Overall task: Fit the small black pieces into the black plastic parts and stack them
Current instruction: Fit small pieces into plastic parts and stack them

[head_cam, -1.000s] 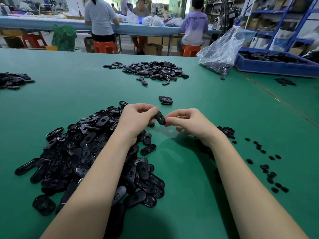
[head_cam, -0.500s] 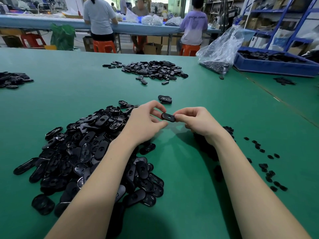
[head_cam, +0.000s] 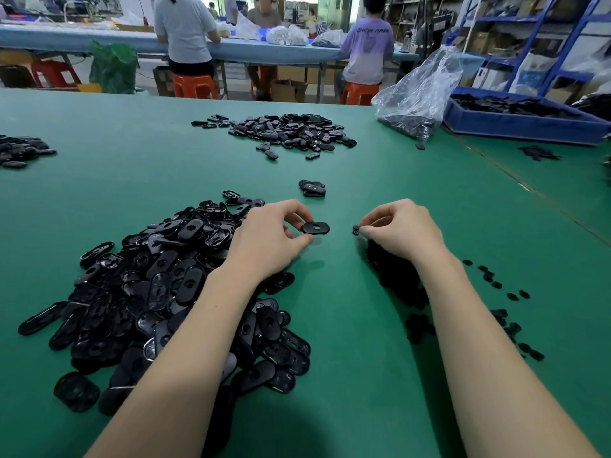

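Observation:
My left hand (head_cam: 269,238) pinches one oval black plastic part (head_cam: 315,228) just above the green table, its slotted face up. A hand's width to the right, my right hand (head_cam: 405,231) pinches a small black piece (head_cam: 356,230) between thumb and forefinger. A big heap of oval black parts (head_cam: 158,292) lies under and left of my left forearm. Small black pieces (head_cam: 400,285) lie in a pile under my right wrist, with loose ones (head_cam: 496,282) scattered to its right. A short stack of parts (head_cam: 312,188) sits just beyond my hands.
Another heap of black parts (head_cam: 284,130) lies farther back, and a smaller heap (head_cam: 20,152) at the left edge. A clear plastic bag (head_cam: 420,94) and a blue bin (head_cam: 525,119) of parts stand at the back right. People sit at a far table.
My hands have drawn apart. The oval part stays in my left hand, now lying flat, while my right hand has moved right and holds a small piece.

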